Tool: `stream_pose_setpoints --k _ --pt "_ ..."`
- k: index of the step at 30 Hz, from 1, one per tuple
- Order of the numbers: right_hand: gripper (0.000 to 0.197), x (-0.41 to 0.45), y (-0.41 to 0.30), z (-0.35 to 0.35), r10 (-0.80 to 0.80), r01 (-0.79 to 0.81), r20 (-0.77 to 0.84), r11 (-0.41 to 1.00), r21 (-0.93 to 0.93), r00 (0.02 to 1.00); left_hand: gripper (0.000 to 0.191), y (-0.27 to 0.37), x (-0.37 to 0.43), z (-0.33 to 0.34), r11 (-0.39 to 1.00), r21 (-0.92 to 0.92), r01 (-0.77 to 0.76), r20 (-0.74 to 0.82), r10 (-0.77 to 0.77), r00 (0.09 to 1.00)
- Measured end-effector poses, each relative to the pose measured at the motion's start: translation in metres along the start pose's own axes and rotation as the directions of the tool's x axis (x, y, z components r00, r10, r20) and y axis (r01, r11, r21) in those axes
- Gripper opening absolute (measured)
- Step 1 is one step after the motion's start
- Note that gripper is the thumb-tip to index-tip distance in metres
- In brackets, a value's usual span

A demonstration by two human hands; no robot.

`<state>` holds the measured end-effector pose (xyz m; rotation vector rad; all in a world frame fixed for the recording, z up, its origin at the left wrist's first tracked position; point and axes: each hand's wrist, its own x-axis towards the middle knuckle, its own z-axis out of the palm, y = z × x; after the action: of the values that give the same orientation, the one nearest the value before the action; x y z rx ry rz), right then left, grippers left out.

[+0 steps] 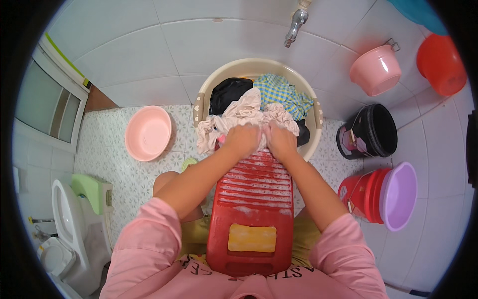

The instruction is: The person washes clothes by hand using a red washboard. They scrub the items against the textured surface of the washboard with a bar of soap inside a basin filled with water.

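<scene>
My left hand (244, 141) and my right hand (281, 142) are side by side at the upper end of a red plastic washboard (254, 209), both gripping a pale pink wet cloth (242, 112). White suds cover the ridges of the board, which leans from my lap into a large cream plastic tub (315, 144). A yellow bar of laundry soap (252, 238) lies in the board's lower recess. Behind the pale cloth in the tub are a black garment (228, 93) and a blue and yellow checked cloth (282, 93). The fingertips are partly hidden in the cloth.
A pink basin (148, 133) stands on the tiled floor at left, near a white toilet (71, 224). At right are a black bucket (368, 130), a red bucket (360, 196) and a purple basin (399, 196). A metal tap (296, 28) projects above the tub.
</scene>
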<state>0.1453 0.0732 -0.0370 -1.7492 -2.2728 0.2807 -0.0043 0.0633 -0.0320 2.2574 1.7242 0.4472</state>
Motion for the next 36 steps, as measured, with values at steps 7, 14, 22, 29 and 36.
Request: stream_pose_setpoints --k 7,14,22,29,36 --pt "0.033 -0.065 -0.018 -0.042 -0.04 0.027 0.102 0.992 0.125 0.994 0.027 0.029 -0.05 -0.029 0.99 -0.091 -0.107 0.124 0.118 0.985" --pt "0.036 0.03 0.002 -0.002 0.255 -0.266 -0.104 0.957 -0.114 0.961 0.02 -0.004 0.015 0.014 1.0 -0.011 -0.014 -0.262 0.01 0.965" --pt "0.032 -0.063 -0.021 -0.028 0.035 -0.035 -0.008 0.999 0.006 0.999 0.022 0.015 -0.044 -0.011 0.99 -0.025 -0.137 -0.09 0.134 0.987" --pt "0.022 -0.017 -0.006 -0.003 0.082 -0.088 -0.059 0.99 -0.111 0.995 0.017 0.004 -0.004 0.003 0.979 0.104 -0.176 0.048 0.172 0.984" --pt "0.03 0.004 -0.003 0.002 0.16 -0.162 -0.03 0.982 -0.093 0.987 0.024 0.01 -0.002 0.008 0.994 0.015 -0.106 -0.213 0.107 0.971"
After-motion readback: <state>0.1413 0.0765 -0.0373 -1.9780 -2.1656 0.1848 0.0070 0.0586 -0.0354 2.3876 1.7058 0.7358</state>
